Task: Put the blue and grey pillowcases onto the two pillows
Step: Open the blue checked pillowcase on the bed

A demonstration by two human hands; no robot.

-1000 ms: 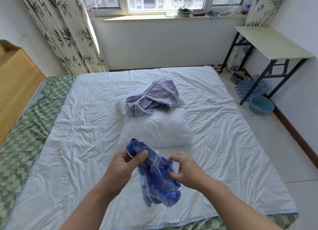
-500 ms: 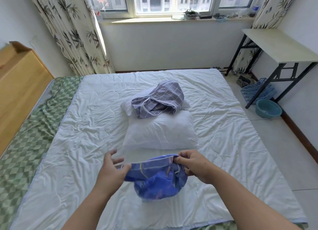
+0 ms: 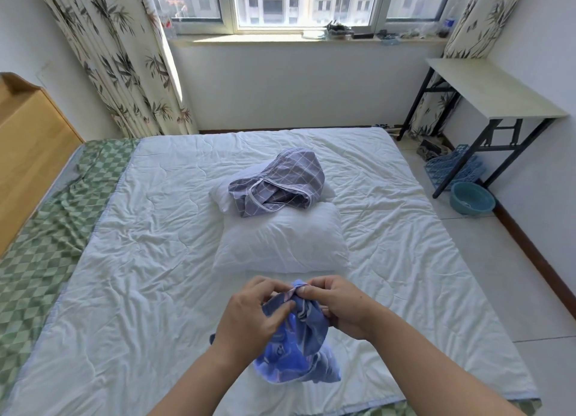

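- The blue pillowcase was held bunched above the near edge of the bed, its top fold pinched between both hands.
- The left hand was closed on the cloth from the left, thumb and curled fingers clamped on the fold.
- The right hand was pinched on the same fold from the right, fingertips almost touching the left's.
- The near pillow lay just beyond the hands, its long axis crosswise to the reach, about equally near to both.
- The opening of the case was probably at the pinched fold, though it could not be made out in the bunching.
- The grey pillowcase was draped on the far pillow, neither pillow covered yet.
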